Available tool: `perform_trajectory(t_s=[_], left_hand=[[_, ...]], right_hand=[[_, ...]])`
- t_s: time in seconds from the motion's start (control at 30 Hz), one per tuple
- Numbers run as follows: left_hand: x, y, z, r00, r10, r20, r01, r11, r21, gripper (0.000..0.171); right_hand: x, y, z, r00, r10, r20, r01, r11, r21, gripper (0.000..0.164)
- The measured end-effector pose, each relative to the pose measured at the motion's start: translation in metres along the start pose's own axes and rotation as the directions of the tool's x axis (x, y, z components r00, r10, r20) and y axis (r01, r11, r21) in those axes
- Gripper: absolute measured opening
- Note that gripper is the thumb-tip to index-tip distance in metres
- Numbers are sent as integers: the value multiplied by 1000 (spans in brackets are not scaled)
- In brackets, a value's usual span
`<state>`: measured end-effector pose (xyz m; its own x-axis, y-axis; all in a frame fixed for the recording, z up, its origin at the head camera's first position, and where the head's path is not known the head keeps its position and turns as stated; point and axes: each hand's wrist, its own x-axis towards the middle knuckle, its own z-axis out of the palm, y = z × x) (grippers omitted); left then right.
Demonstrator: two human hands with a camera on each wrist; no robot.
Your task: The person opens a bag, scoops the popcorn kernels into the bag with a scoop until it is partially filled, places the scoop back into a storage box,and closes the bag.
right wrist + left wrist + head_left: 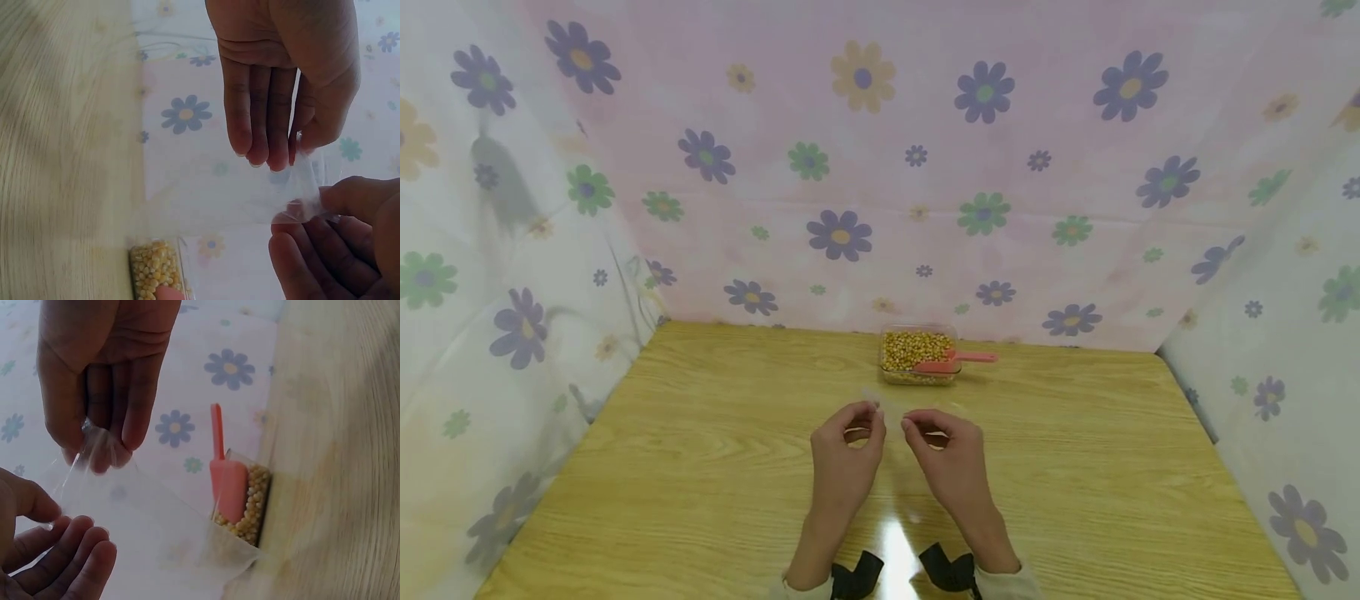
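Note:
A thin clear plastic bag hangs between my two hands, hardly visible in the head view. My left hand pinches one side of its edge between thumb and index finger. Opposite it, my right hand pinches the other side, the bag's film gathered at the fingertips. Only a small gap separates the hands, and the bag's lower part spreads toward the table in both wrist views. Beyond them stands a clear rectangular container of yellow corn kernels. A pink scoop lies on the kernels, handle pointing right over the rim.
The wood-grain table extends to both sides of my hands. Flower-patterned cloth rises behind its far edge, close to the container, and also on the left and right. Black camera mounts sit at the wrists.

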<state>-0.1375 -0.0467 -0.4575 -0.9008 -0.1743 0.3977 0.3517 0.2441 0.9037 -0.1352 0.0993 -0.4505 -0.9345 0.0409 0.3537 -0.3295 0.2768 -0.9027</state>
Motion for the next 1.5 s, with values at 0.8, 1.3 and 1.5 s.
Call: perform_trajectory(t_s=[0.8,1.3,1.5], left_hand=[[-5,2,7,999,-29,46,35,991,-132,15],[-3,-4,5,999,38,5,-37,993,-110,18],[-4,-3,4,998,59,-4,-59,995,-84,20]], right_hand=[[-1,-1,0,994,58,88,-57,998,-8,10],[8,8,-13,998,63,-2,-63,996,-68,7],[10,14,-19,996,55,-77,-60,995,-77,8]])
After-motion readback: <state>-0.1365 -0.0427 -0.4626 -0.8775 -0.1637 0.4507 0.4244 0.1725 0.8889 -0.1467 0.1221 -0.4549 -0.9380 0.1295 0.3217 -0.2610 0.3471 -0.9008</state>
